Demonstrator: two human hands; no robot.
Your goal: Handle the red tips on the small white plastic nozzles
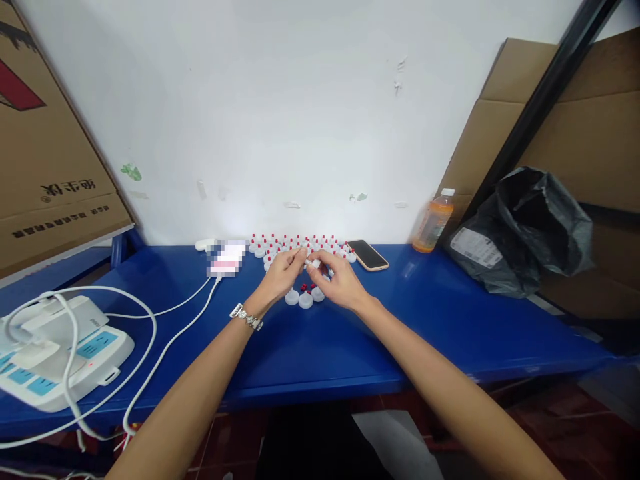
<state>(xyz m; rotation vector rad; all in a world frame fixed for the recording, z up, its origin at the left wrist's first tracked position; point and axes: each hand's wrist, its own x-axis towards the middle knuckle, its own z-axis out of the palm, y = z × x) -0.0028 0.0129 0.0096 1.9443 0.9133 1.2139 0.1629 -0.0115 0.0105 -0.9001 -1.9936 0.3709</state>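
Both my hands meet over the middle of the blue table. My right hand (341, 280) grips a small white plastic nozzle cap (314, 264) between thumb and fingers. Close against its tip, the fingers of my left hand (284, 272) are pinched together; what they hold is hidden. Behind the hands stand several rows of white caps with red tips (273, 241), partly covered by my fingers. In front of the hands lie a few white caps without red tips (305, 301), beside some loose small red tips (304, 287).
A phone (369, 255) lies right of the caps; a lit, cabled phone (227, 259) lies left. An orange drink bottle (433, 221) and a dark plastic bag (520, 233) stand at right. The power strip (107, 350) with looping white cables occupies the left. Cardboard (60, 153) flanks the table.
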